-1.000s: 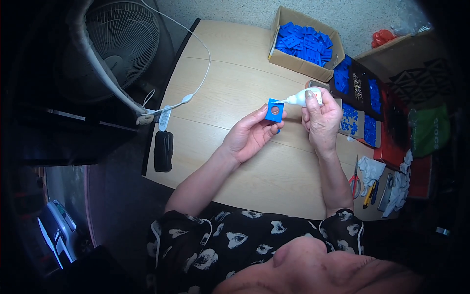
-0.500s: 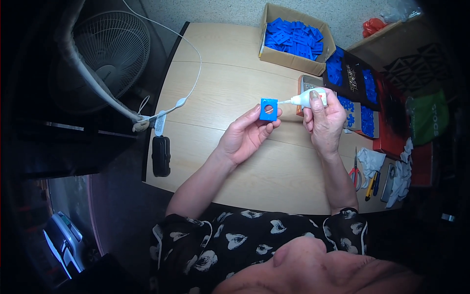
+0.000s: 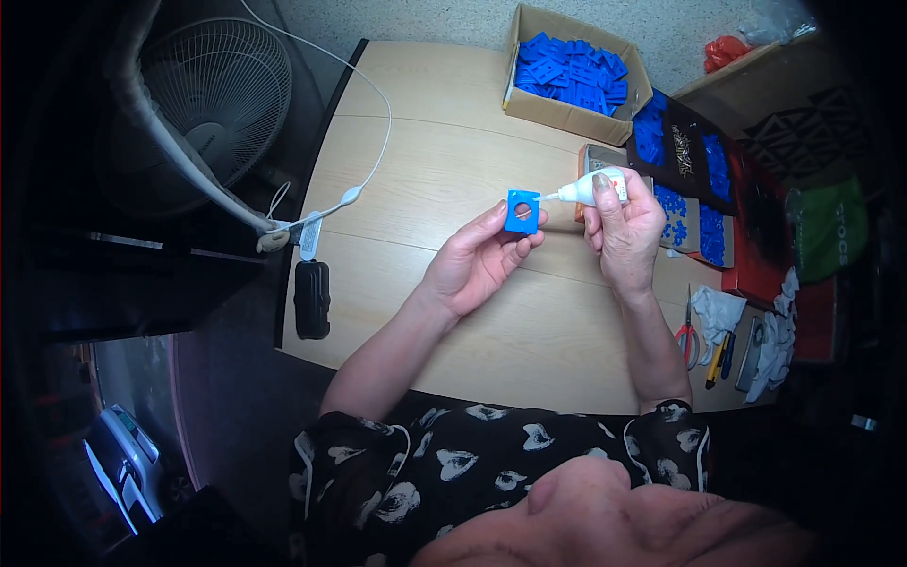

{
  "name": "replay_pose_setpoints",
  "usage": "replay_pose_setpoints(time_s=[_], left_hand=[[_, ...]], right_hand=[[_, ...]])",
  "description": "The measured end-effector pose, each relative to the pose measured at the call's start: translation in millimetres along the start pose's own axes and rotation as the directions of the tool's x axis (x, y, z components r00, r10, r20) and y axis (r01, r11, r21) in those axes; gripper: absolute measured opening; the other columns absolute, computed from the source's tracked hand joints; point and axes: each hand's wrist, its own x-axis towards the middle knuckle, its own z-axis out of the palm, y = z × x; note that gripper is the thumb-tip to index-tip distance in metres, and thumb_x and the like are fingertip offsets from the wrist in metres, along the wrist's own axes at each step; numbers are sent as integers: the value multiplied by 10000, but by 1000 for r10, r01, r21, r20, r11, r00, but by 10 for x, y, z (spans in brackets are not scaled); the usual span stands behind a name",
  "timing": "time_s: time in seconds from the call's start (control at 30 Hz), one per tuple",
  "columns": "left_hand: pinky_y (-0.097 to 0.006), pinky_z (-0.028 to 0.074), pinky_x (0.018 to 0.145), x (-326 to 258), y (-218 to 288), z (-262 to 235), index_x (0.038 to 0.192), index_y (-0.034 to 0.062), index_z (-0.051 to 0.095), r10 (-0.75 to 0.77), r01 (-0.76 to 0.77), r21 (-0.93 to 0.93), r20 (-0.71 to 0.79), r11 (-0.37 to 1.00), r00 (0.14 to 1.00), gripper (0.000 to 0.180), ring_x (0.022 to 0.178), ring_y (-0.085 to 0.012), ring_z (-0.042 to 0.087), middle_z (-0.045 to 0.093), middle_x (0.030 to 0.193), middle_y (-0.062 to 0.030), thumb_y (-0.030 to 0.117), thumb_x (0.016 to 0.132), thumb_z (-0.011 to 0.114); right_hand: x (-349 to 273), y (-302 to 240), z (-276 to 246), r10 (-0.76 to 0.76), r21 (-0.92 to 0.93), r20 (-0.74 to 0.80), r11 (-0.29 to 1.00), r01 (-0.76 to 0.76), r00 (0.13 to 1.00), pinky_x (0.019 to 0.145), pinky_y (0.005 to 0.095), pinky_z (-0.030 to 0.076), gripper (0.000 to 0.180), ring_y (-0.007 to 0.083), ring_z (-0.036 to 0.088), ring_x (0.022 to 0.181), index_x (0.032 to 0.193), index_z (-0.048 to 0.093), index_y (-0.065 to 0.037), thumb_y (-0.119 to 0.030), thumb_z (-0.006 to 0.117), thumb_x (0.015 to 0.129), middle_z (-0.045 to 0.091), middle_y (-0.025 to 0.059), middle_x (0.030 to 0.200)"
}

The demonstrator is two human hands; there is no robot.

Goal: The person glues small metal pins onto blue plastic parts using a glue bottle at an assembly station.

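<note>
Between the thumb and fingers of my left hand [image 3: 480,258] is a small blue rectangular plastic piece [image 3: 515,223] with a round hole through it. My right hand [image 3: 628,231] is closed round a white squeeze bottle [image 3: 584,190], tipped sideways with its thin nozzle pointing left. The nozzle's tip is at the upper right corner of the blue piece; whether it touches, I cannot tell. Both hands are held over the wooden table [image 3: 425,170].
A cardboard box [image 3: 567,110] of blue plastic parts stands at the back. Along the right are trays of small blue parts [image 3: 673,203] and metal bits [image 3: 682,151], red-handled scissors [image 3: 687,340] and a yellow cutter [image 3: 714,367]. A black case [image 3: 312,300] and white cord [image 3: 351,196] are at left.
The bottle's nozzle has shifted slightly left, onto the blue piece's upper corner. The left hand has moved the piece a touch to the right.
</note>
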Motion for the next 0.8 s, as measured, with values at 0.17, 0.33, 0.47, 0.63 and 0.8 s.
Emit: replay_pose_setpoints(time_s=[0.17,0.33,0.47,0.63,0.8], left_hand=[[-251,558,867,8,2,0,1291,-27,472,-2,2,5,-11,1000,1000,367,998,-199,648,596,1192,-175,216,1017,489],[-251,557,866,11,-8,-11,1295,-28,468,2,-2,8,-6,1000,1000,371,991,-197,648,594,1193,-174,215,1015,491],[-286,586,873,22,-15,-32,1215,-26,501,8,-7,-61,15,998,1000,314,1013,-276,651,562,1204,-236,223,1026,469],[-286,588,871,31,-6,-42,1199,-31,512,-5,6,-64,16,998,1000,307,1013,-277,651,559,1212,-237,219,1027,466],[-296,584,883,24,-14,-54,1199,-37,513,0,1,-74,22,997,1000,312,1029,-284,645,559,1213,-235,218,1025,468]], right_hand=[[13,-5,4,19,3,-8,1000,-18,1000,395,157,326,170,-1,447,486,1016,560,-20,-186,583,986,542,-17,642],[5,-5,-19,13,3,-2,1000,-13,1000,395,156,326,166,-2,449,493,1014,560,-23,-185,584,985,544,-18,660],[13,0,-17,10,-1,9,1000,-10,1000,395,156,326,166,-2,451,494,1017,559,-22,-183,582,987,543,-19,661],[16,-6,-25,1,6,16,1000,-1,1000,397,155,325,168,-1,447,491,1020,556,-18,-181,580,988,540,-22,658],[22,-5,-3,9,13,5,1000,-9,1000,399,159,326,168,0,449,494,1022,555,-17,-180,581,987,541,-22,658]])
